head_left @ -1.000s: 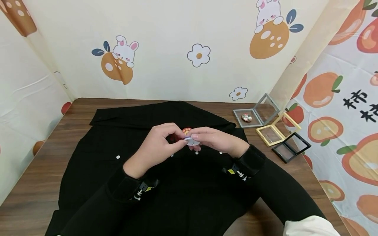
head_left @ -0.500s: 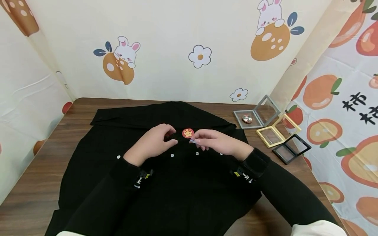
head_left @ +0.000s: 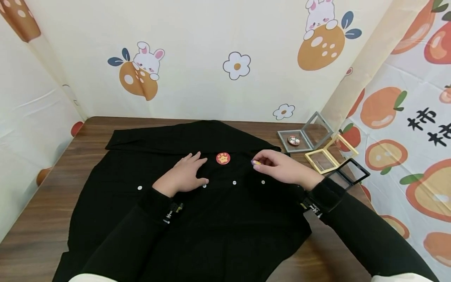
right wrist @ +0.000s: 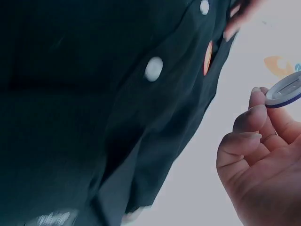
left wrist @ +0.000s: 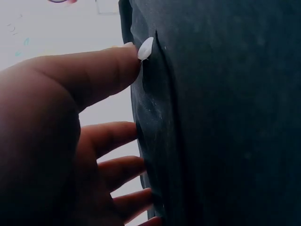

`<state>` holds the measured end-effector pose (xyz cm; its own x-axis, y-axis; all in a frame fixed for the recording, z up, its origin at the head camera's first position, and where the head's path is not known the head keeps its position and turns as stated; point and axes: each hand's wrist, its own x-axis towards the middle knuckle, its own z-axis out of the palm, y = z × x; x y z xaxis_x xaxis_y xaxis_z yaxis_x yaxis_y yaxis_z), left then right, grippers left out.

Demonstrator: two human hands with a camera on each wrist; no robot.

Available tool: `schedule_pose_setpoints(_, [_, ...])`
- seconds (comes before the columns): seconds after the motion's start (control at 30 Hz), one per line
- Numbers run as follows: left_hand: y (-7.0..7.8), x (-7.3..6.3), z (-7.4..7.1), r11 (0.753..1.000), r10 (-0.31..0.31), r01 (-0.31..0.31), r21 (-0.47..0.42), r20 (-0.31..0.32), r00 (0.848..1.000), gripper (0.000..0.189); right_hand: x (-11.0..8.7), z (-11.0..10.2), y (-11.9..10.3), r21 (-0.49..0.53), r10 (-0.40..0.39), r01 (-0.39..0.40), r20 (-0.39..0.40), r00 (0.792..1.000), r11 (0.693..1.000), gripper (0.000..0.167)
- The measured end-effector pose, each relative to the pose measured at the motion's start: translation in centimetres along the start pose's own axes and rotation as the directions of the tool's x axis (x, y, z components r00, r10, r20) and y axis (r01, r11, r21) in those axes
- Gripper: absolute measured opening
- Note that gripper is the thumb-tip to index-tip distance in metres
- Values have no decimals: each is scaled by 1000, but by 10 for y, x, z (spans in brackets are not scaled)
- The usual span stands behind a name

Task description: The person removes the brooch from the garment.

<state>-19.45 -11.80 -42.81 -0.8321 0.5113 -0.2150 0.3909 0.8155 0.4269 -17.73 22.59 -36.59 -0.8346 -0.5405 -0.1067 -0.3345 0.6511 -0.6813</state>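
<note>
A black garment point(head_left: 197, 219) with white snap buttons point(head_left: 234, 182) lies spread on the wooden table. A round red badge point(head_left: 223, 158) sits on the garment near the collar. My left hand point(head_left: 192, 162) rests flat on the cloth just left of the badge, fingers straight. In the left wrist view its fingers point(left wrist: 113, 136) touch the black garment point(left wrist: 225, 117) beside a white button point(left wrist: 146, 48). My right hand point(head_left: 258, 162) hovers right of the badge and pinches a small round disc point(head_left: 256, 162). The right wrist view shows that white, blue-rimmed disc point(right wrist: 284, 89) between the fingertips.
Three open display cases stand at the table's right edge: a grey case point(head_left: 310, 145) with a small badge point(head_left: 294, 140) inside, a yellow case point(head_left: 325, 160) and a black case point(head_left: 349, 176). Printed curtains close in the back and both sides. Bare wood point(head_left: 38, 211) shows left of the garment.
The hands have parted from over the badge. My left hand let go and flattened on the cloth. My right hand moved right with the small disc. The red badge stays on the garment.
</note>
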Motion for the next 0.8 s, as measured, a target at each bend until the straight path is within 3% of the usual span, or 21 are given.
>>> schedule_pose_setpoints(0.17, [0, 0, 0, 1000, -7, 7, 2, 27, 1000, 74, -11, -19, 17, -49, 56, -61, -92, 994, 997, 34])
schedule_pose_setpoints(0.3, [2, 0, 0, 1000, -15, 14, 18, 24, 1000, 72, -20, -33, 30, -226, 60, -109, -213, 975, 968, 39])
schedule_pose_setpoints(0.47, [5, -2, -1, 1000, -10, 10, 25, 4, 1000, 70, -32, -46, 45, -402, 83, -248, -385, 919, 881, 57])
schedule_pose_setpoints(0.63, [5, -2, 0, 999, -6, 7, 32, -7, 1000, 69, -41, -55, 58, -369, 143, -355, -493, 858, 859, 61])
schedule_pose_setpoints(0.8, [5, -2, 0, 1000, -8, 8, 29, -8, 1000, 69, -47, -62, 71, -305, 218, -438, -551, 805, 846, 60])
